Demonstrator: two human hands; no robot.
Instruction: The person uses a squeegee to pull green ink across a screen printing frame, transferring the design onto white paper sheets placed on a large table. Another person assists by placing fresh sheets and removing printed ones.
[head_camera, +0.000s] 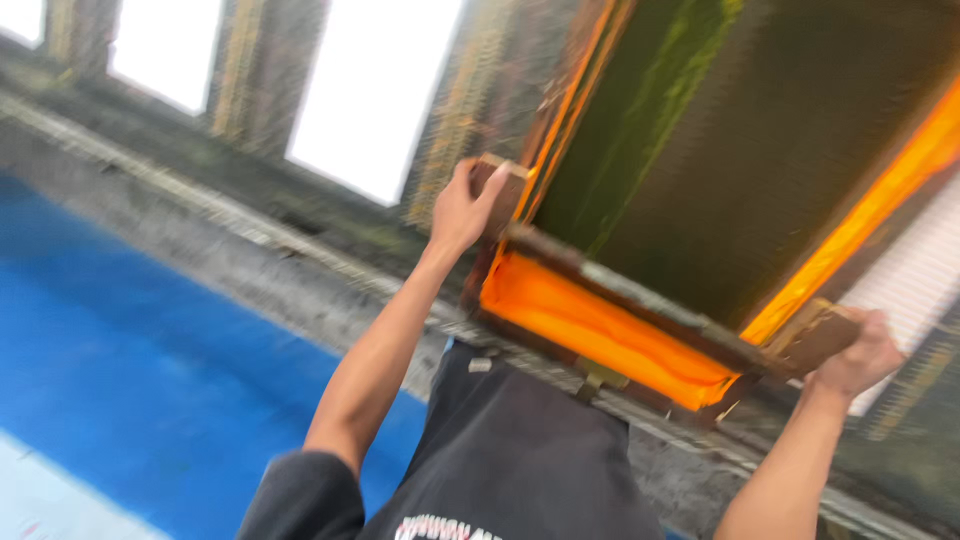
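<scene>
I hold up a large wooden screen frame with dark green mesh and orange tape along its inner edges; it is tilted away from me. My left hand grips the frame's near left corner. My right hand grips the near right corner. Under the frame's lower edge lies a black garment with a pale print at its bottom end. The whole picture is blurred by motion.
A long grey ledge runs diagonally behind a blue surface at the left. Bright windows stand beyond the ledge. A small metal hinge or clamp hangs at the frame's lower rail.
</scene>
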